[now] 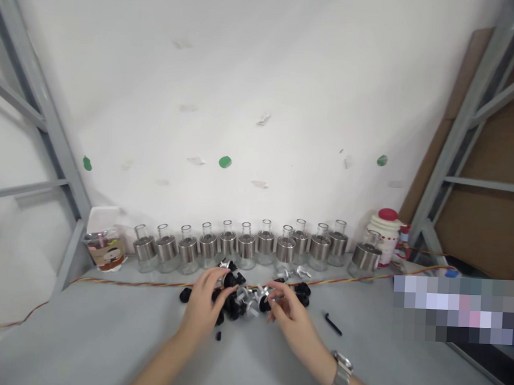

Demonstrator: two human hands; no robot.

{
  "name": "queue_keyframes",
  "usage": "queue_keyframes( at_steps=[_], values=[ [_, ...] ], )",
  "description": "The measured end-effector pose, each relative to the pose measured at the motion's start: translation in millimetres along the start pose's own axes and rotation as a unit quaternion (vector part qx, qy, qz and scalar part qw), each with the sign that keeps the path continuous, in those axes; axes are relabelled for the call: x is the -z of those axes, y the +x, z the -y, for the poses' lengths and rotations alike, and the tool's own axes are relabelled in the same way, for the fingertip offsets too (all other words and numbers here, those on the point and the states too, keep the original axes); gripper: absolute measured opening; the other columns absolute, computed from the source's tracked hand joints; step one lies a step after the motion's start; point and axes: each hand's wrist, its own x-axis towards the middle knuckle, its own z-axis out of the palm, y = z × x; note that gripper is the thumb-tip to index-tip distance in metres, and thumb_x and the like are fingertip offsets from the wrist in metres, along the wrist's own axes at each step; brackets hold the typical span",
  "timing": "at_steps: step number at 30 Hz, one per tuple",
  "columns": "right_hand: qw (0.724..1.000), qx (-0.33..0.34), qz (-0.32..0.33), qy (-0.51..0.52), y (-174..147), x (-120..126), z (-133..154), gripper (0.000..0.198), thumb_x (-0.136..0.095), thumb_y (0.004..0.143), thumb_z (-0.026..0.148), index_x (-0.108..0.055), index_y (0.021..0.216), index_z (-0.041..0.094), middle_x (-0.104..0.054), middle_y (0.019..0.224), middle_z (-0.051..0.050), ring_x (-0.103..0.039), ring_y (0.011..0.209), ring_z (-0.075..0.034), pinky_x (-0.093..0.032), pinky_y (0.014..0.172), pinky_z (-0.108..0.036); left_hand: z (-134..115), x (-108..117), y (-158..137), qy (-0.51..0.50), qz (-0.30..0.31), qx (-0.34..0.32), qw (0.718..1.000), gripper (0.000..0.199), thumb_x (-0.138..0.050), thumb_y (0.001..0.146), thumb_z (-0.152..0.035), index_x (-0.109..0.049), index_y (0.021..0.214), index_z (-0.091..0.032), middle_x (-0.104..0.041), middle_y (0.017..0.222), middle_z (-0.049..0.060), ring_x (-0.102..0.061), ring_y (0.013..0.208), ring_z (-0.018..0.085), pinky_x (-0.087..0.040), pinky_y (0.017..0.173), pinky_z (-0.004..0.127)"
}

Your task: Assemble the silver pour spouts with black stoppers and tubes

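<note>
My left hand (203, 299) is closed, thumb and fingers pinching a black-and-silver bottle stopper (229, 280) above the left side of a pile. My right hand (289, 313) has its fingers curled at another silver-and-black bottle stopper (263, 300), which it appears to grip by the edge. Between the hands lies a heap of black caps (233, 309) and clear or silver stopper parts (252, 310), partly covered by my fingers. Two loose silver stoppers (303, 272) rest behind my right hand. More black caps (303, 295) sit to its right.
Along the wall stands a row of several glass bottles (246, 246) with metal sleeves. A black hex key (333, 324) lies at right, a small black piece (219, 336) in front. A twisted wire (151, 283) crosses the table. A jar (105, 251) and a red-lidded container (385, 238) flank the row.
</note>
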Motion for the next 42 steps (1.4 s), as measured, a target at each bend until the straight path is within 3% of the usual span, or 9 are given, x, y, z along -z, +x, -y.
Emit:
queue_keyframes(
  at_steps=[5, 13, 19, 23, 30, 33, 37, 39, 42],
  values=[
    [0.999, 0.003, 0.037, -0.019, -3, -3, 2, 0.027, -0.043, 0.081, 0.036, -0.052, 0.099, 0.018, -0.052, 0.079, -0.002, -0.052, 0.060, -0.014, -0.047, 0.059, -0.029, -3, -4, -6, 0.020, 0.057, -0.054, 0.997, 0.026, -0.049, 0.081, -0.027, -0.047, 0.106, -0.022, -0.056, 0.106, 0.008, -0.050, 0.102, 0.023, -0.039, 0.085, 0.042],
    [0.987, 0.059, 0.086, -0.122, -12, -8, 10, 0.026, -0.041, 0.085, 0.036, -0.053, 0.102, 0.021, -0.055, 0.090, -0.004, -0.053, 0.072, -0.016, -0.044, 0.065, -0.027, -22, -6, -12, 0.052, 0.079, -0.145, 0.985, 0.027, -0.051, 0.079, -0.025, -0.049, 0.106, -0.023, -0.056, 0.104, 0.009, -0.052, 0.095, 0.023, -0.041, 0.080, 0.041],
    [0.973, 0.092, 0.091, -0.189, -15, -9, 14, 0.016, -0.046, 0.083, 0.032, -0.056, 0.089, 0.020, -0.055, 0.082, -0.002, -0.051, 0.072, -0.016, -0.041, 0.066, -0.027, -36, -5, -14, 0.045, 0.112, -0.171, 0.978, 0.026, -0.050, 0.078, -0.013, -0.049, 0.103, -0.020, -0.058, 0.098, 0.006, -0.051, 0.093, 0.020, -0.037, 0.086, 0.042],
    [0.968, 0.080, 0.095, -0.218, -15, -9, 12, 0.012, -0.050, 0.081, 0.029, -0.055, 0.084, 0.019, -0.056, 0.080, -0.002, -0.051, 0.071, -0.017, -0.040, 0.065, -0.027, -37, -5, -16, 0.037, 0.109, -0.170, 0.979, 0.036, -0.049, 0.078, -0.014, -0.044, 0.113, -0.021, -0.058, 0.101, 0.006, -0.050, 0.096, 0.020, -0.037, 0.087, 0.041],
    [0.970, 0.078, 0.093, -0.212, -16, -10, 11, 0.019, -0.040, 0.086, 0.031, -0.054, 0.080, 0.018, -0.057, 0.078, -0.002, -0.052, 0.073, -0.017, -0.039, 0.068, -0.026, -28, -8, -20, 0.007, 0.099, -0.130, 0.987, 0.050, -0.058, 0.074, -0.035, -0.039, 0.119, -0.025, -0.059, 0.108, 0.006, -0.051, 0.099, 0.023, -0.037, 0.089, 0.040],
    [0.978, 0.062, 0.058, -0.192, -12, -9, 10, 0.024, -0.038, 0.086, 0.034, -0.053, 0.078, 0.018, -0.056, 0.074, -0.002, -0.051, 0.069, -0.016, -0.038, 0.064, -0.025, -30, -6, -17, -0.019, 0.095, -0.070, 0.993, 0.044, -0.055, 0.076, -0.037, -0.042, 0.116, -0.024, -0.057, 0.110, 0.007, -0.050, 0.102, 0.024, -0.037, 0.088, 0.040],
    [0.986, 0.018, 0.032, -0.164, -7, -6, 8, 0.031, -0.033, 0.087, 0.039, -0.048, 0.069, 0.018, -0.051, 0.063, 0.001, -0.047, 0.058, -0.013, -0.037, 0.055, -0.023, -33, -5, -11, -0.083, 0.085, 0.077, 0.990, 0.019, -0.042, 0.083, -0.034, -0.054, 0.088, -0.020, -0.059, 0.086, 0.005, -0.053, 0.083, 0.020, -0.041, 0.075, 0.033],
    [0.986, 0.009, 0.039, -0.159, -8, -6, 8, 0.032, -0.034, 0.086, 0.040, -0.047, 0.067, 0.019, -0.049, 0.058, 0.002, -0.045, 0.054, -0.012, -0.035, 0.051, -0.022, -33, -6, -9, -0.141, 0.107, 0.126, 0.976, 0.026, -0.039, 0.084, -0.036, -0.053, 0.070, -0.019, -0.056, 0.071, 0.002, -0.052, 0.072, 0.018, -0.039, 0.069, 0.029],
    [0.985, 0.012, 0.052, -0.163, -11, -8, 11, 0.030, -0.036, 0.086, 0.039, -0.048, 0.067, 0.019, -0.047, 0.055, 0.003, -0.044, 0.052, -0.012, -0.034, 0.049, -0.021, -31, -10, -8, -0.228, 0.136, 0.165, 0.950, 0.031, -0.037, 0.085, -0.038, -0.050, 0.064, -0.019, -0.051, 0.061, -0.001, -0.050, 0.064, 0.015, -0.038, 0.064, 0.025]
  ],
)
